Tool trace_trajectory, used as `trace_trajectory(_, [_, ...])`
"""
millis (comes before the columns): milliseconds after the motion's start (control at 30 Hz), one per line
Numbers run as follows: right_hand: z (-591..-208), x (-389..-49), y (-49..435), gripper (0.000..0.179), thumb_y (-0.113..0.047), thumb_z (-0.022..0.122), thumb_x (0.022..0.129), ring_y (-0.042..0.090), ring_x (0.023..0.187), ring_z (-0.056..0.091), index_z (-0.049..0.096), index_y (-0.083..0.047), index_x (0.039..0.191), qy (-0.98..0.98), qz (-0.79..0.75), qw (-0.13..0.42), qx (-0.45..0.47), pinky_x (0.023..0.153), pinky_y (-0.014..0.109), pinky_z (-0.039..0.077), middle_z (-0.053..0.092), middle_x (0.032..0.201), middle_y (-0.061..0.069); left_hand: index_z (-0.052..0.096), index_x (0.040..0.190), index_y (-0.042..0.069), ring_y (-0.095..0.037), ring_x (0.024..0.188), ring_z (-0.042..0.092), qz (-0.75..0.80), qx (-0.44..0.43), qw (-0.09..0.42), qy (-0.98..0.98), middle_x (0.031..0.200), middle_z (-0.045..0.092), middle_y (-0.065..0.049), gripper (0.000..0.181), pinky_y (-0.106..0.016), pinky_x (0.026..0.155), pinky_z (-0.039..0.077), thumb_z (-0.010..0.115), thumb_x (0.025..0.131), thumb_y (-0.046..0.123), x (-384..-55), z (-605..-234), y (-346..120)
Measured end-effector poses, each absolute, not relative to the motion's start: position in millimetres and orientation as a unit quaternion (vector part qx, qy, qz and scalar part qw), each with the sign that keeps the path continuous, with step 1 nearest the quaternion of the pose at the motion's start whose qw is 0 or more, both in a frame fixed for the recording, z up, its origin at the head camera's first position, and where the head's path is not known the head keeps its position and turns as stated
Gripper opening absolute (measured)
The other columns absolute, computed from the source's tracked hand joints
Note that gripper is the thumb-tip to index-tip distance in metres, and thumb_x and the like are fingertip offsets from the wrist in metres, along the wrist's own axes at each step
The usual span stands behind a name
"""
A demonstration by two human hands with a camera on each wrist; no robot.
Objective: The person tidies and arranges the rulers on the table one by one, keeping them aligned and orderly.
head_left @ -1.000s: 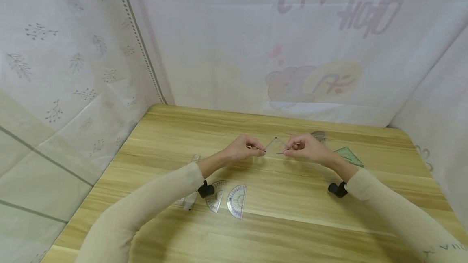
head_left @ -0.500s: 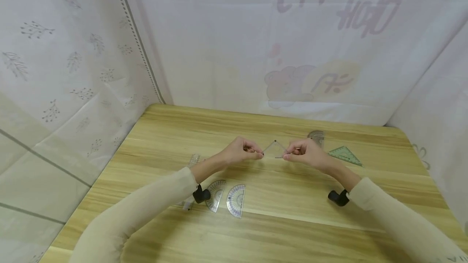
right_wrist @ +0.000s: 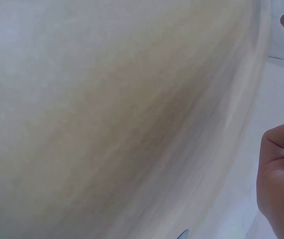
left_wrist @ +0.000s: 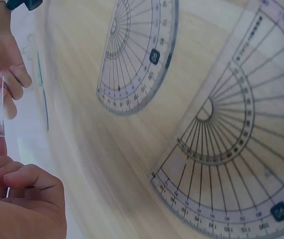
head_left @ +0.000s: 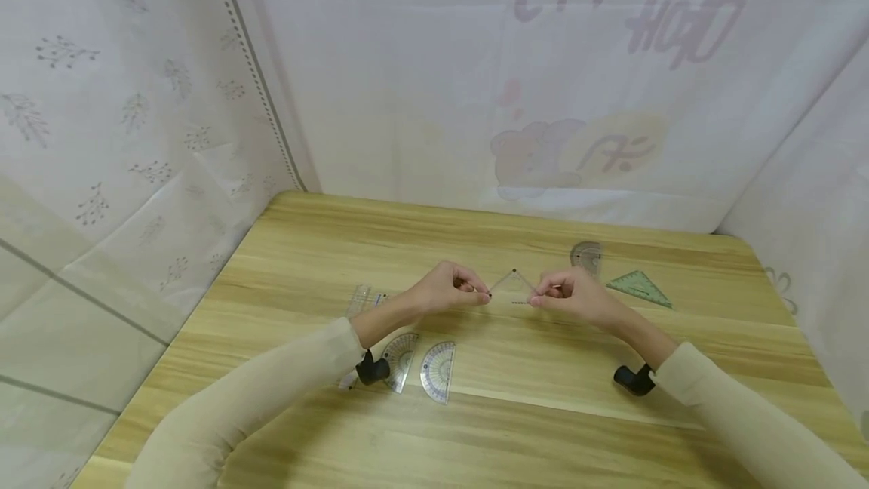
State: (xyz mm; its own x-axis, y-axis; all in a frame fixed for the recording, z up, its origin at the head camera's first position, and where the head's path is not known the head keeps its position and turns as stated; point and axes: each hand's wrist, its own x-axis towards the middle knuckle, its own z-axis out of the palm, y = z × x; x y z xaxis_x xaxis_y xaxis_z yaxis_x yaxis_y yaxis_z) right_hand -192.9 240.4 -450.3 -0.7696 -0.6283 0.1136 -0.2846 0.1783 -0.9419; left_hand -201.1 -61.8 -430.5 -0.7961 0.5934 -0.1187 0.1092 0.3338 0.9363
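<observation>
A clear triangular set square point(head_left: 514, 285) is held between my two hands above the wooden table, its dark-dotted top corner pointing away from me. My left hand point(head_left: 449, 287) pinches the left corner between thumb and fingertips. At the opposite corner, my right hand point(head_left: 574, 296) pinches it the same way. The left wrist view catches the set square point(left_wrist: 2, 107) almost edge-on between both hands. In the right wrist view, part of my right hand point(right_wrist: 283, 174) shows at the right edge; its fingertips are out of that frame.
Two clear protractors point(head_left: 400, 363) point(head_left: 437, 373) lie on the table point(head_left: 543, 429) nearer me. A clear ruler point(head_left: 360, 299) is partly hidden under my left forearm. Beyond my right hand are a grey protractor point(head_left: 587, 256) and a green set square point(head_left: 640, 289). Patterned curtains point(head_left: 407, 81) surround the table.
Both hands, still pinching the clear set square, have come slightly lower in the head view, toward me. More of the grey protractor and green set square shows beyond the right hand.
</observation>
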Motion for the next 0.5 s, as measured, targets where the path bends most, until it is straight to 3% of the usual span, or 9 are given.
trace_trajectory(267, [-453,-187,241,0.008,0.000,0.069,0.097,0.008,0.057,0.033,0.072,0.006,0.095,0.748,-0.560,0.145,-0.326,0.048,0.028,0.031,0.044,0.072,0.007,0.079,0.099,0.005,-0.011,0.070,0.043,0.535,0.221,0.236,0.780,0.075,0.051,0.003,0.011,-0.026,0.063,0.035,0.077,0.093,0.015,-193,-431,-61])
trace_trajectory(500, [-454,-180,238,0.006,0.002,0.069,0.095,0.014,0.060,0.035,0.072,0.007,0.093,0.740,-0.559,0.152,-0.342,0.051,0.030,0.031,0.044,0.070,0.006,0.079,0.097,0.008,-0.011,0.068,0.042,0.530,0.201,0.249,0.785,0.070,0.048,0.004,0.008,-0.026,0.064,0.036,0.077,0.092,0.014,-181,-432,-62])
